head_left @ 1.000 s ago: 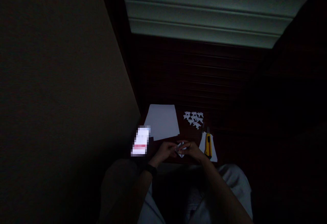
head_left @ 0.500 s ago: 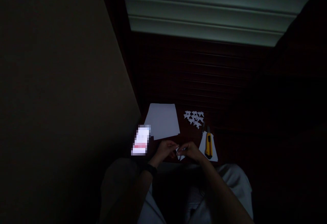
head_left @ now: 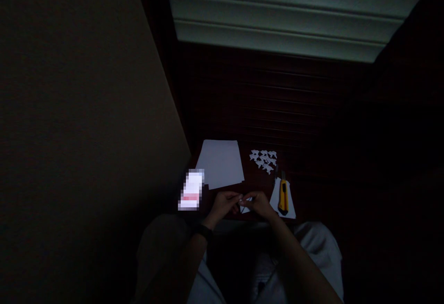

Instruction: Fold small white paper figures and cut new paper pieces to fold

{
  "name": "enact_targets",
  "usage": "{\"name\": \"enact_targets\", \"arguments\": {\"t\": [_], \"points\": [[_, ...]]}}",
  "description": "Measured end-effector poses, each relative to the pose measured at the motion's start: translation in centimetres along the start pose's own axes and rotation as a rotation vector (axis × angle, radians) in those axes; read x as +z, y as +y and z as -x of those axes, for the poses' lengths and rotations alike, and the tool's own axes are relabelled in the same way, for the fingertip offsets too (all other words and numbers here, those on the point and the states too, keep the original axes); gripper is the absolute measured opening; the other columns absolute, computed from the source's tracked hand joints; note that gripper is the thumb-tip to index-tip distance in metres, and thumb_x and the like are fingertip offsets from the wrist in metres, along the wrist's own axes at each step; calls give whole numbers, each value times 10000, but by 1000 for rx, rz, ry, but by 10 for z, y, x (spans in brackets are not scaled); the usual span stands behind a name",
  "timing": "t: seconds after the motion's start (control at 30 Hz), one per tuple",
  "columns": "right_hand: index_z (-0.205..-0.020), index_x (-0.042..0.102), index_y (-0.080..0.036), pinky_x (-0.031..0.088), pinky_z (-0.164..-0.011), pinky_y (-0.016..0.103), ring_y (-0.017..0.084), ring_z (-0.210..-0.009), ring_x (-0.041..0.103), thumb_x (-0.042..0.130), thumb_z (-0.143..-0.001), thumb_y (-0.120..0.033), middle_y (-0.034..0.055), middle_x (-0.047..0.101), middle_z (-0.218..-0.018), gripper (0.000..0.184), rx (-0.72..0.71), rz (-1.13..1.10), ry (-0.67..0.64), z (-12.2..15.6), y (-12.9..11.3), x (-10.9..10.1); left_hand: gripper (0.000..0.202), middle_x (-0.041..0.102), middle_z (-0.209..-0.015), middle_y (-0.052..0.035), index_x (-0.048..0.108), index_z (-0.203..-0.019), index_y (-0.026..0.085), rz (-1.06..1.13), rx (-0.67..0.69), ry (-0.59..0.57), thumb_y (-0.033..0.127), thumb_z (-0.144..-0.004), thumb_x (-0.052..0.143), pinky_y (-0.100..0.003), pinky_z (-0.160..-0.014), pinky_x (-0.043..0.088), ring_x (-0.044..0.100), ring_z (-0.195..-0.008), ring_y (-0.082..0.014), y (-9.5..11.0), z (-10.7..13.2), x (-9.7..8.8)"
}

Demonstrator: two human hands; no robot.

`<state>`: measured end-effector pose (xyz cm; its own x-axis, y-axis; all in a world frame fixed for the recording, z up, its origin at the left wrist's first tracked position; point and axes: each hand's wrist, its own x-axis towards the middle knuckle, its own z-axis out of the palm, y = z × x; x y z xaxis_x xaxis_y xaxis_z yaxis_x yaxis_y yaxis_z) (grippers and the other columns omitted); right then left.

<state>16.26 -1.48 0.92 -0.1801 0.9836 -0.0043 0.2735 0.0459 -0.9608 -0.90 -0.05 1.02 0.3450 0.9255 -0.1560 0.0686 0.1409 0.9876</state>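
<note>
The scene is very dark. My left hand (head_left: pixel 225 203) and my right hand (head_left: pixel 258 204) meet over the near edge of a dark table, both pinching a small white folded paper (head_left: pixel 245 206) between their fingertips. A dark watch sits on my left wrist. Beyond the hands lies a stack of white paper sheets (head_left: pixel 222 163). Several small folded white paper shapes (head_left: pixel 263 160) are clustered to its right.
A yellow utility knife (head_left: pixel 283 195) rests on a white paper scrap (head_left: pixel 290 207) right of my right hand. A lit phone screen (head_left: pixel 192 189) glows left of my left hand. A wall rises on the left; slatted blinds (head_left: pixel 284 12) hang behind the table.
The hands stay together at the small paper, with the fingers shifting slightly and the paper turning between them. Nothing else has moved.
</note>
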Motion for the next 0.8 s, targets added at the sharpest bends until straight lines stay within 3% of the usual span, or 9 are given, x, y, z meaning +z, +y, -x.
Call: {"name": "enact_targets", "arguments": {"t": [0.2, 0.43, 0.6, 0.8], "points": [[-793, 668, -159, 424, -603, 236, 146, -653, 574, 692, -606, -386, 24, 659, -744, 294, -27, -42, -19, 3, -10, -2, 422, 574, -472, -3, 643, -886, 103, -9, 14, 46, 481, -723, 552, -191, -355, 414, 523, -377, -101, -9, -4, 3], [-787, 652, -159, 431, -621, 243, 144, -657, 573, 660, -639, -396, 25, 652, -749, 279, -34, -11, 32, 2, -9, 2, 453, 570, -460, -4, 647, -850, 101, -54, 41, 48, 515, -746, 496, -184, -367, 410, 527, -376, -99, -2, -1, 2], [-804, 648, -167, 439, -646, 251, 154, -696, 580, 642, -660, -406, 29, 654, -781, 279, -46, -48, 77, 1, -8, 1, 501, 635, -623, -38, 597, -1021, 97, 5, 14, 40, 486, -706, 565, -199, -389, 431, 545, -426, -102, 1, 2, 2], [-896, 645, -176, 459, -696, 294, 182, -756, 594, 663, -641, -396, 48, 662, -850, 337, -24, -115, 168, -2, -5, 4, 484, 580, -520, -1, 598, -1068, 109, -96, 35, 73, 470, -760, 501, -198, -400, 422, 521, -412, -96, 1, 5, 5]]}}
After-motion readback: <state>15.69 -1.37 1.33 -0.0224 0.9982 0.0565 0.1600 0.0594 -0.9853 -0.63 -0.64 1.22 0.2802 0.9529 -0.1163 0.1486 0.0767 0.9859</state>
